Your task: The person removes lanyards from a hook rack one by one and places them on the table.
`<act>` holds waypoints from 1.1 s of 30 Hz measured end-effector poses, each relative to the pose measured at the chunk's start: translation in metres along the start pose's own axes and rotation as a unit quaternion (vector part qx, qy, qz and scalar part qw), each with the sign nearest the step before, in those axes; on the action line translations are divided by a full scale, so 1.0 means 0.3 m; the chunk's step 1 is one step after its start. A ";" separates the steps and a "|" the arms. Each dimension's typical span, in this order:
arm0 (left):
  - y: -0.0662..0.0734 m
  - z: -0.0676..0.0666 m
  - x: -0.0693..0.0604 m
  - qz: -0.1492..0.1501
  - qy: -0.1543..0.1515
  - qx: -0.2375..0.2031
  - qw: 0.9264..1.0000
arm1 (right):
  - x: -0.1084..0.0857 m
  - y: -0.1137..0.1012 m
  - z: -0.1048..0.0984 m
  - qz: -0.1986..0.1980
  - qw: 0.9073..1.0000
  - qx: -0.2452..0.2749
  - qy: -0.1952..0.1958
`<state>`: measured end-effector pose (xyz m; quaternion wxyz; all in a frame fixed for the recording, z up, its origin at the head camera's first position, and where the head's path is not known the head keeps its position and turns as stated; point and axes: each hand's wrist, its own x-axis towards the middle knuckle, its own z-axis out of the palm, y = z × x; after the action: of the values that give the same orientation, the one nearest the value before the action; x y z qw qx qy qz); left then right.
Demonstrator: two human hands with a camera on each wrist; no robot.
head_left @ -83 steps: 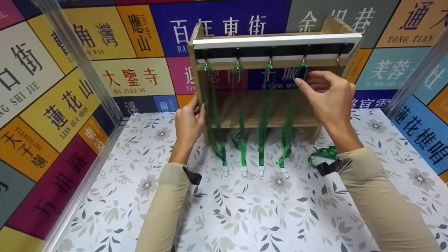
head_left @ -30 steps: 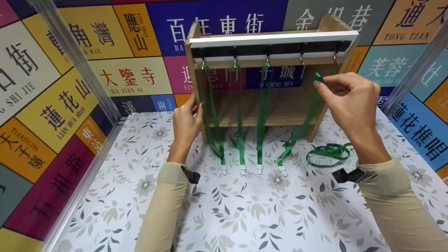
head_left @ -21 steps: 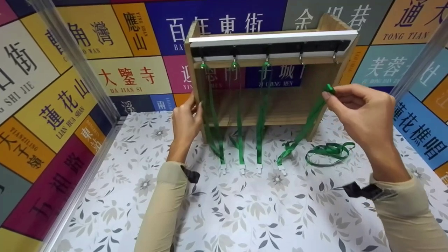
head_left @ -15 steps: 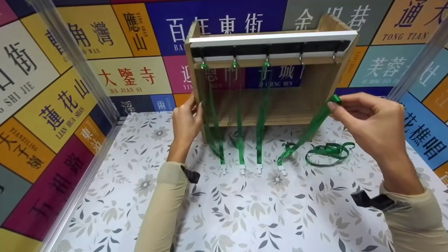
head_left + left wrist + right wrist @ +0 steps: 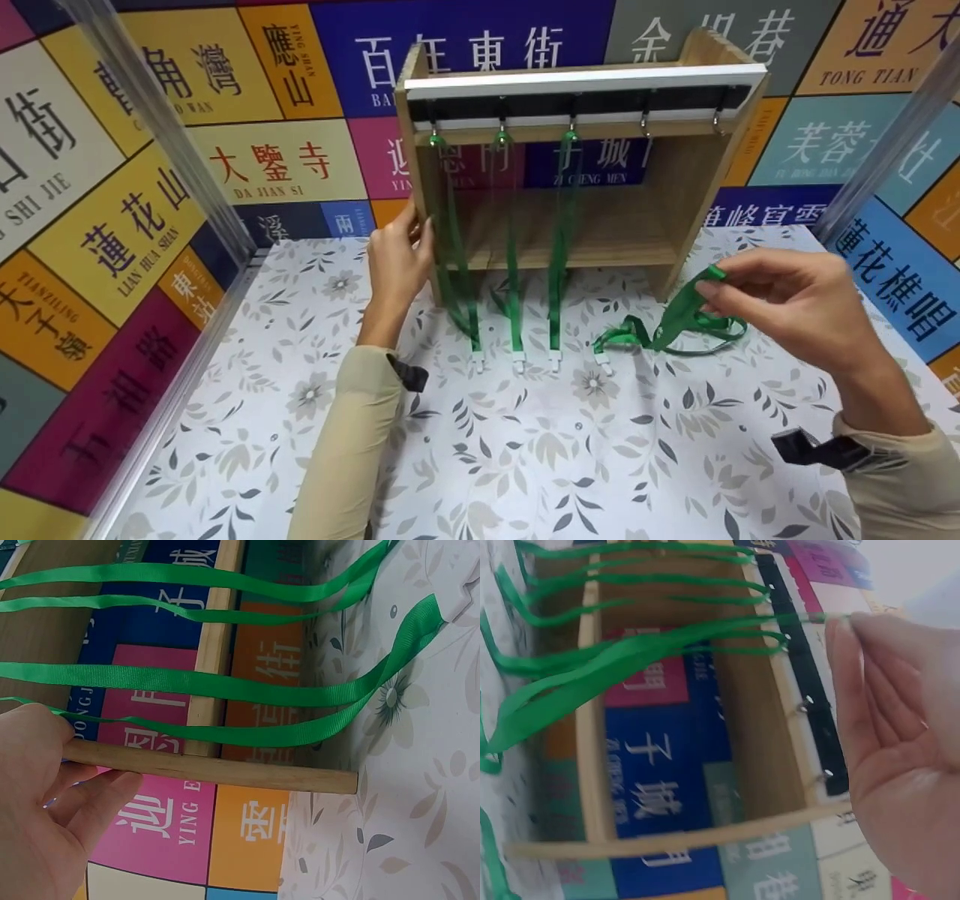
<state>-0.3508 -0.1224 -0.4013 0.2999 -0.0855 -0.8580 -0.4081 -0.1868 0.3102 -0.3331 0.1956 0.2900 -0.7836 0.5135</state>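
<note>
A wooden rack (image 5: 694, 172) stands on the table, with a row of metal hooks along its front rail. My left hand (image 5: 401, 262) grips its left side panel; the left wrist view shows thumb and fingers (image 5: 112, 791) on either face of the panel edge (image 5: 247, 769). Between right thumb and index finger, my right hand (image 5: 799, 311) pinches the loop end of a green lanyard (image 5: 679, 315), its white clip (image 5: 604, 364) lying on the table. Three more green lanyards (image 5: 557, 292) hang from the left hooks. The two right hooks (image 5: 718, 124) carry nothing.
Another green lanyard lies coiled (image 5: 705, 351) on the floral tablecloth (image 5: 525, 457), partly hidden behind the held one. White clips (image 5: 519, 364) of the hanging lanyards rest in front of the rack. Patterned wall panels (image 5: 277, 165) and clear edge posts (image 5: 165, 135) enclose the table.
The lanyard in my right hand came off the fourth hook. The hand then carried its loop right and down toward the tablecloth, and the strap slackened. My left hand stays on the rack.
</note>
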 end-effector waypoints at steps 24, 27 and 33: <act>0.000 0.002 0.000 0.004 0.003 0.010 1.000 | -0.035 0.405 0.148 0.205 0.966 -0.100 0.125; -0.001 0.000 0.001 0.004 0.004 0.006 1.000 | -0.060 0.415 0.151 0.183 0.966 -0.145 0.113; -0.003 0.004 -0.001 -0.001 0.004 0.002 1.000 | -0.107 0.402 0.163 0.154 0.973 -0.161 0.064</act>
<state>-0.3515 -0.1220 -0.4027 0.3028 -0.0820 -0.8580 -0.4068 -0.2420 0.3101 -0.4553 0.2082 0.0971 -0.8771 0.4217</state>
